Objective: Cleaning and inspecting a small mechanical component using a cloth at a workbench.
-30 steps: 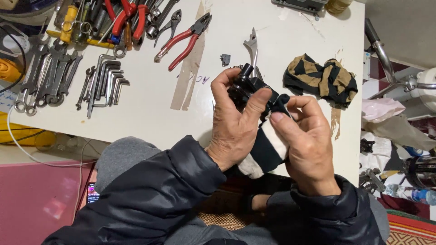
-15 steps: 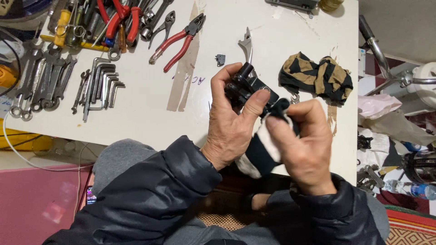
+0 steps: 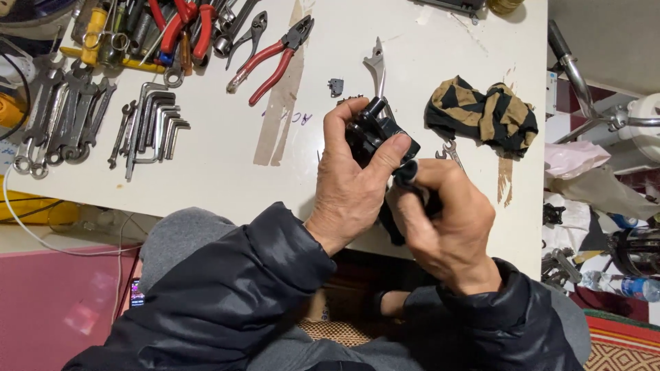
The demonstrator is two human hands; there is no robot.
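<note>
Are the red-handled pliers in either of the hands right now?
No, the red-handled pliers lie on the white table, while the left hand and right hand grip a black part.

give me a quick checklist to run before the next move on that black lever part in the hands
1. Left hand has a firm hold on the black lever assembly: ok, fingers and thumb wrap it.
2. Right hand is on the lower black end of the part: ok, though what its fingers pinch is hidden.
3. Silver lever is free of other things: ok, it points away over bare white table.
4. Small grey piece is accounted for: ok, it lies on the table beyond the hands.
5. Small spanner is within reach: ok, beside the striped cloth.
6. Fasteners on the part are seated: cannot tell, hands cover them.
</note>
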